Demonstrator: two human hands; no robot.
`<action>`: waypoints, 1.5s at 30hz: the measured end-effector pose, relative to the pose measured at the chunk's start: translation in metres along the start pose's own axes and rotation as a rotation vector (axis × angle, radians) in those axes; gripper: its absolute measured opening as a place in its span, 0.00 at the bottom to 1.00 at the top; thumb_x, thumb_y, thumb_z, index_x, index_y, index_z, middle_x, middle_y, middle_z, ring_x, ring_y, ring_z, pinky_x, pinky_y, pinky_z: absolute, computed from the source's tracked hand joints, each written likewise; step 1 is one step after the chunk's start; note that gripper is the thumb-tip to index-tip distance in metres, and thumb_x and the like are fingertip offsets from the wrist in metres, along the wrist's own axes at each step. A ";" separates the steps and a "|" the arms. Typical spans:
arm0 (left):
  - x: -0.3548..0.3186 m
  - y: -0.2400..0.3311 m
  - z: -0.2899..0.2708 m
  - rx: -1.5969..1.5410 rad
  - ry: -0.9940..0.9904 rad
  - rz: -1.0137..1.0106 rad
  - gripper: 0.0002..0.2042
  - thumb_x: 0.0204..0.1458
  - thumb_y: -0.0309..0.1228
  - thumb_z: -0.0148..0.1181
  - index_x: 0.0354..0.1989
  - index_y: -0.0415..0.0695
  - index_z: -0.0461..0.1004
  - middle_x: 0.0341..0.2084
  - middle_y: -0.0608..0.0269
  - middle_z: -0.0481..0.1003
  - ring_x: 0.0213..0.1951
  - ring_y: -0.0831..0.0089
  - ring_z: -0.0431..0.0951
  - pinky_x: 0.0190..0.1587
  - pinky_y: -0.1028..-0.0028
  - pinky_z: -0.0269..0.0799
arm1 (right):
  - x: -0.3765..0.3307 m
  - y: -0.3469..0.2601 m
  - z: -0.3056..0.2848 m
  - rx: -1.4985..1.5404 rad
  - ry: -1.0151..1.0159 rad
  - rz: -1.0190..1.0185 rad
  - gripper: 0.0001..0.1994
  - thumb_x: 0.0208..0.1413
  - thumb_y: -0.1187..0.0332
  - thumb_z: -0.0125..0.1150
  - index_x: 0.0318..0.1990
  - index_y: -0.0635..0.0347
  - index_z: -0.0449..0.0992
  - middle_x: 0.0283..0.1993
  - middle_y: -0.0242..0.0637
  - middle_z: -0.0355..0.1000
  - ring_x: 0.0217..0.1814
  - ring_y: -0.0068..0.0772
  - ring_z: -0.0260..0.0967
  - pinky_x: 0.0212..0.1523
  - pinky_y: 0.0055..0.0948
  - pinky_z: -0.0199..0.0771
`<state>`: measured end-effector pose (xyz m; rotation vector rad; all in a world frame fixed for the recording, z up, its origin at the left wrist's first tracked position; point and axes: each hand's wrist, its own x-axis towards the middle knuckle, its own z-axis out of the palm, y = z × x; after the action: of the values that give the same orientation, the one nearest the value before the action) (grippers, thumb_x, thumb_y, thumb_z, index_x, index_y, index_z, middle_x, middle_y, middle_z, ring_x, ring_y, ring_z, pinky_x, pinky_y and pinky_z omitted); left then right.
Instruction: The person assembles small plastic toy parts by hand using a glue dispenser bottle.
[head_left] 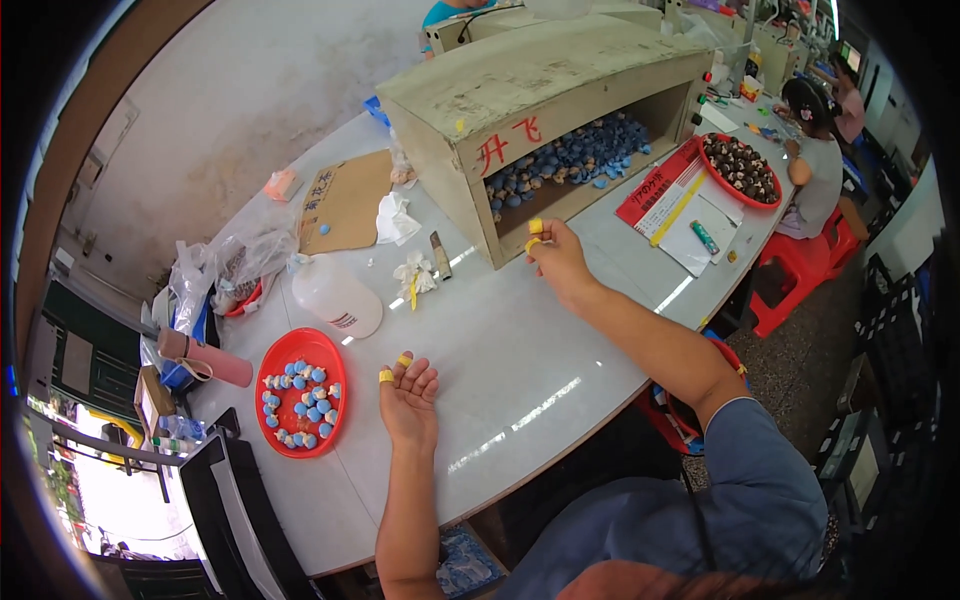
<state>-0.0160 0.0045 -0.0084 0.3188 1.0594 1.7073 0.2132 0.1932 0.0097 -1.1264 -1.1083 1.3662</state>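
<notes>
My left hand (410, 400) is held palm up over the grey table, its fingers loosely bent and apart, with nothing visible in it. Yellow tape wraps two of its fingertips. To its left is a red round tray (336, 425) with small blue-and-cream figure pieces (312, 414) spread around in it. My right hand (558, 258), also taped yellow on two digits, is at the front of a beige box-like cabinet (430, 125). Its thumb and a finger are slightly apart, and I see nothing between them. Inside the cabinet's opening lies a heap of small blue pieces (580, 155).
Left of centre stand a white plastic bottle (335, 295) and a pink tumbler (215, 360). Behind them lie cardboard (345, 205) and crumpled tissue (415, 275). Farther right are papers (690, 225), a green lighter-like tube (704, 237) and a red tray of brown pieces (770, 200). Another person (815, 165) sits beyond.
</notes>
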 end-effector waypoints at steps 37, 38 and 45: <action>-0.006 0.003 0.008 0.211 -0.038 -0.026 0.16 0.64 0.36 0.43 0.50 0.37 0.69 0.34 0.57 0.75 0.33 0.72 0.76 0.37 0.75 0.74 | 0.125 -0.010 -0.098 -1.335 0.242 -0.603 0.19 0.38 0.81 0.59 0.43 0.62 0.75 0.42 0.48 0.69 0.49 0.53 0.67 0.47 0.43 0.71; -0.006 0.003 0.007 0.207 -0.035 -0.019 0.16 0.64 0.36 0.43 0.50 0.37 0.69 0.34 0.57 0.75 0.33 0.72 0.76 0.37 0.75 0.74 | 0.123 -0.011 -0.097 -1.334 0.239 -0.611 0.19 0.38 0.81 0.59 0.43 0.62 0.75 0.42 0.48 0.69 0.49 0.53 0.67 0.47 0.43 0.71; -0.013 -0.004 0.010 0.294 -0.122 -0.001 0.15 0.62 0.34 0.50 0.51 0.36 0.68 0.36 0.57 0.76 0.36 0.72 0.77 0.40 0.75 0.74 | 0.057 0.016 -0.064 -0.791 -0.002 -0.701 0.14 0.44 0.80 0.62 0.41 0.62 0.71 0.40 0.41 0.69 0.40 0.38 0.71 0.38 0.33 0.72</action>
<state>-0.0016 -0.0015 -0.0018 0.6021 1.2190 1.5097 0.2704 0.2522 -0.0194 -1.0859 -1.8967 0.3658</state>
